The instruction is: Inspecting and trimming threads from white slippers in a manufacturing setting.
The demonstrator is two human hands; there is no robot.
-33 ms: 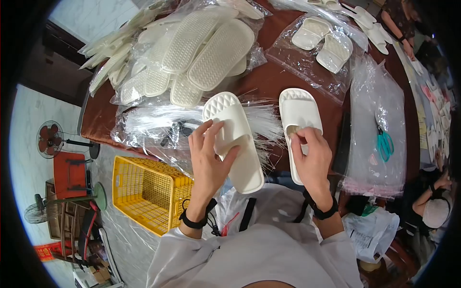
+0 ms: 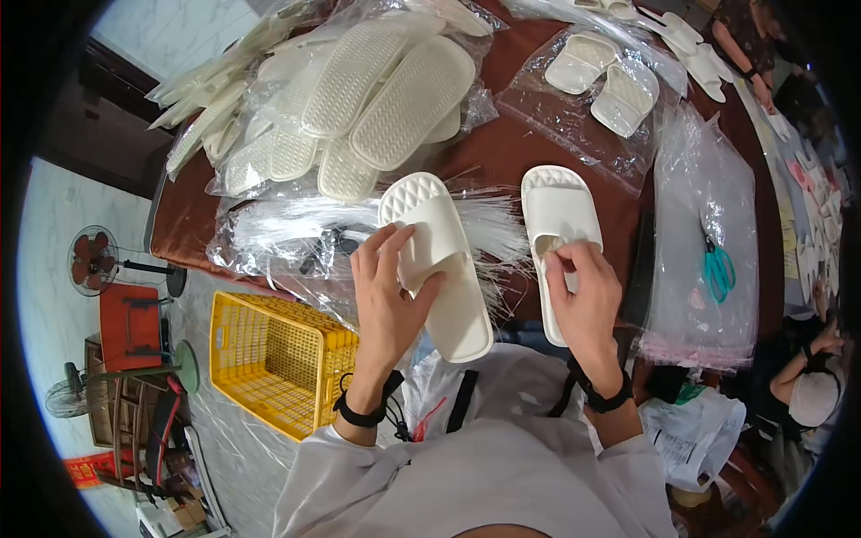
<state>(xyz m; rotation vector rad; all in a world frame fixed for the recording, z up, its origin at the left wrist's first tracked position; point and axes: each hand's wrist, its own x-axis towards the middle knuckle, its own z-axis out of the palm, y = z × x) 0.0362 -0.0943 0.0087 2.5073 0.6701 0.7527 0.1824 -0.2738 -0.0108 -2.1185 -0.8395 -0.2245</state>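
Two white slippers with quilted insoles and wide straps are at the near edge of the brown-covered table. My left hand [image 2: 384,291] grips the left slipper [image 2: 461,316] by its strap, fingers on top and thumb at the strap's rear opening. That slipper leans, its heel toward me. With thumb and fingers pinched together, my right hand [image 2: 587,300] holds the right slipper [image 2: 563,203] at its strap's rear edge. What lies under those fingertips is hidden. Beneath and behind the left slipper spreads a bundle of thin clear plastic strands [image 2: 309,220].
Bagged slippers [image 2: 359,81] are heaped at the far left. A bagged pair [image 2: 625,97] lies far right. Teal-handled scissors [image 2: 718,272] rest on flat clear bags [image 2: 704,179]. A yellow crate [image 2: 269,363] stands lower left, near two fans. Other people are at the right.
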